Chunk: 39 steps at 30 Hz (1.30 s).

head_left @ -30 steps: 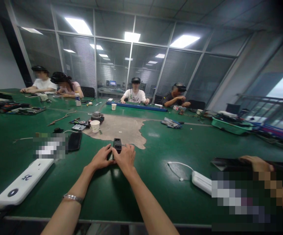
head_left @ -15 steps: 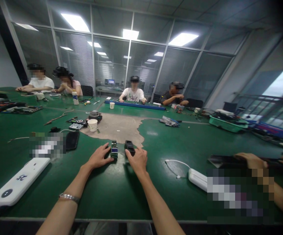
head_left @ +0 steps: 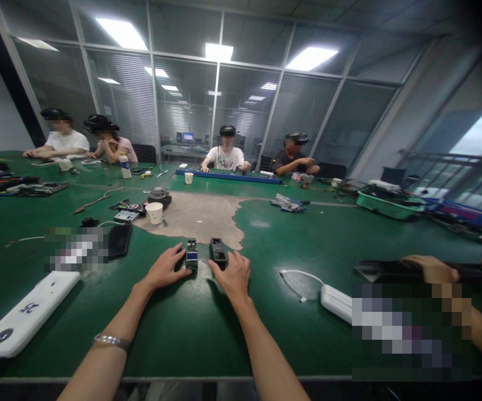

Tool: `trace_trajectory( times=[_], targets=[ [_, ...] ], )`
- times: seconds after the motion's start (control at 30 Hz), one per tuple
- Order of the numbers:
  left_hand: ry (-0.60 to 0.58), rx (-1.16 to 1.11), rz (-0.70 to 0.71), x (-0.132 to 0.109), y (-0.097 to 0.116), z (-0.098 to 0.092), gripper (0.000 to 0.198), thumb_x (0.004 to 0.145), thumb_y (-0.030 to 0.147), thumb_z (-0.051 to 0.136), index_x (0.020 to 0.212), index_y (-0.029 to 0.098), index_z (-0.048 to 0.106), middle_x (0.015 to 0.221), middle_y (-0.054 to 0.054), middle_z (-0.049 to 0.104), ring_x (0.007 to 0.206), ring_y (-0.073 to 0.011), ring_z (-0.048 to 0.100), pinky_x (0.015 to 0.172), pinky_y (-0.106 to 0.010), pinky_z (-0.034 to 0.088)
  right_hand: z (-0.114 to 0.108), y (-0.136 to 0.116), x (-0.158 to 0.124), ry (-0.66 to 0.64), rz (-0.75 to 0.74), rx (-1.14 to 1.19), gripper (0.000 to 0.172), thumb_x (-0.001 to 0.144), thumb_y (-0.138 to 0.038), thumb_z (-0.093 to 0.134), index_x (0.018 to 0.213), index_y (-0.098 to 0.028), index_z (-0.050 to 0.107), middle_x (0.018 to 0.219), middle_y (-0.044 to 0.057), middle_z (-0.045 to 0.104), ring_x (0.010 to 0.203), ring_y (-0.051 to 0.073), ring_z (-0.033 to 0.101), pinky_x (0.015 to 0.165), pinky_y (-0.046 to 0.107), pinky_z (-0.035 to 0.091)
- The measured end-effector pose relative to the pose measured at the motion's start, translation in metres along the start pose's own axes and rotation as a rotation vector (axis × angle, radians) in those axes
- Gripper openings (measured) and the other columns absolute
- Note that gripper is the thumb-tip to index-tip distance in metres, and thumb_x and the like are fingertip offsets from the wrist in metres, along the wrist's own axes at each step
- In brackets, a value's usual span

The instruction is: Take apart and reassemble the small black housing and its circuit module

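On the green table (head_left: 308,245), a small module with a blue part and exposed circuitry (head_left: 191,254) stands in front of me. My left hand (head_left: 168,269) is at its left side, thumb and fingers apart, touching or nearly touching it. Just to the right lies a black plastic housing (head_left: 218,252) with openings in its face. My right hand (head_left: 231,275) is around the housing's near right end, thumb on one side and fingers on the other. A narrow gap separates the two parts.
A white power bank (head_left: 28,314) and a black phone (head_left: 119,240) lie left. Beyond are a paper cup (head_left: 155,213) and loose electronics. A white device with a cable (head_left: 336,302) and another person's hand (head_left: 431,269) are right. A green basket (head_left: 387,207) sits farther back.
The view has shifted slightly. The black housing now lies flatter, with more of its face showing; both hands remain beside the same parts.
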<state>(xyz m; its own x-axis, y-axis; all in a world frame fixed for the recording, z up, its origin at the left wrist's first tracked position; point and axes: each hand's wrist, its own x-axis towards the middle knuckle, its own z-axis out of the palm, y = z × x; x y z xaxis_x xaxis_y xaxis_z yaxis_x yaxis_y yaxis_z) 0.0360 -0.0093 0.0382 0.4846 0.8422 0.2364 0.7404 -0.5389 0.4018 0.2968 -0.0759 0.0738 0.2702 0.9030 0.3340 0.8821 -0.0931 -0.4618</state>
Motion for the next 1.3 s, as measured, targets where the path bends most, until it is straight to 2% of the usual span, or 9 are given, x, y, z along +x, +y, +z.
trace_trajectory(
  times=[0.17, 0.33, 0.53, 0.67, 0.87, 1.03, 1.13, 1.3],
  targets=[
    [0.015, 0.006, 0.013, 0.0, -0.002, 0.002, 0.08, 0.096, 0.064, 0.065, 0.16, 0.019, 0.047, 0.172, -0.018, 0.033, 0.156, -0.0375, 0.038, 0.127, -0.051, 0.031, 0.004, 0.001, 0.001, -0.009, -0.01, 0.025, 0.05, 0.091, -0.056, 0.072, 0.121, -0.016, 0.078, 0.147, 0.02, 0.06, 0.138, 0.039, 0.047, 0.109, 0.048, 0.042],
    [0.014, 0.011, 0.018, 0.0, -0.002, 0.002, 0.078, 0.096, 0.063, 0.065, 0.159, 0.02, 0.047, 0.171, -0.018, 0.034, 0.156, -0.0381, 0.038, 0.127, -0.053, 0.032, 0.004, 0.001, 0.004, 0.054, -0.036, 0.098, 0.043, 0.093, -0.05, 0.071, 0.113, -0.014, 0.081, 0.139, 0.021, 0.065, 0.134, 0.037, 0.052, 0.11, 0.045, 0.041],
    [0.019, 0.005, 0.012, 0.001, 0.0, 0.001, 0.078, 0.095, 0.061, 0.067, 0.159, 0.02, 0.048, 0.171, -0.018, 0.035, 0.156, -0.0382, 0.038, 0.128, -0.053, 0.031, -0.002, -0.024, 0.007, 0.146, -0.127, 0.262, 0.042, 0.093, -0.049, 0.07, 0.111, -0.012, 0.081, 0.13, 0.019, 0.071, 0.126, 0.031, 0.058, 0.112, 0.041, 0.04],
    [0.041, -0.011, 0.02, 0.0, 0.003, -0.001, 0.073, 0.095, 0.059, 0.068, 0.155, 0.021, 0.053, 0.169, -0.018, 0.039, 0.154, -0.0393, 0.041, 0.127, -0.054, 0.033, -0.002, -0.051, 0.002, 0.123, -0.186, 0.293, 0.04, 0.093, -0.05, 0.071, 0.108, -0.015, 0.081, 0.127, 0.018, 0.072, 0.125, 0.031, 0.059, 0.11, 0.041, 0.04],
    [0.05, -0.007, 0.041, -0.002, 0.009, -0.004, 0.059, 0.098, 0.056, 0.064, 0.147, 0.022, 0.062, 0.166, -0.018, 0.044, 0.151, -0.039, 0.045, 0.124, -0.054, 0.037, -0.005, -0.078, -0.006, 0.09, -0.164, 0.215, 0.04, 0.09, -0.052, 0.075, 0.104, -0.014, 0.082, 0.127, 0.019, 0.071, 0.124, 0.034, 0.058, 0.107, 0.042, 0.042],
    [0.055, -0.022, 0.025, -0.001, 0.008, -0.003, 0.062, 0.096, 0.054, 0.069, 0.15, 0.025, 0.059, 0.166, -0.015, 0.044, 0.152, -0.0379, 0.044, 0.126, -0.053, 0.036, -0.008, -0.087, -0.002, 0.144, -0.187, 0.167, 0.044, 0.092, -0.048, 0.074, 0.115, -0.012, 0.079, 0.135, 0.02, 0.068, 0.128, 0.035, 0.055, 0.109, 0.044, 0.041],
    [0.051, -0.033, 0.027, 0.0, 0.008, -0.003, 0.063, 0.094, 0.052, 0.072, 0.151, 0.028, 0.058, 0.166, -0.012, 0.045, 0.152, -0.0372, 0.044, 0.126, -0.052, 0.036, -0.005, -0.088, 0.003, 0.173, -0.193, 0.169, 0.043, 0.094, -0.049, 0.072, 0.115, -0.012, 0.078, 0.137, 0.019, 0.068, 0.129, 0.035, 0.054, 0.11, 0.044, 0.039],
    [0.043, -0.023, 0.019, -0.001, 0.011, -0.006, 0.063, 0.096, 0.052, 0.069, 0.151, 0.025, 0.057, 0.167, -0.015, 0.043, 0.152, -0.0388, 0.043, 0.126, -0.054, 0.035, 0.003, -0.086, 0.004, 0.113, -0.163, 0.161, 0.042, 0.094, -0.05, 0.071, 0.111, -0.012, 0.079, 0.133, 0.019, 0.069, 0.126, 0.034, 0.056, 0.107, 0.041, 0.04]
  ],
)
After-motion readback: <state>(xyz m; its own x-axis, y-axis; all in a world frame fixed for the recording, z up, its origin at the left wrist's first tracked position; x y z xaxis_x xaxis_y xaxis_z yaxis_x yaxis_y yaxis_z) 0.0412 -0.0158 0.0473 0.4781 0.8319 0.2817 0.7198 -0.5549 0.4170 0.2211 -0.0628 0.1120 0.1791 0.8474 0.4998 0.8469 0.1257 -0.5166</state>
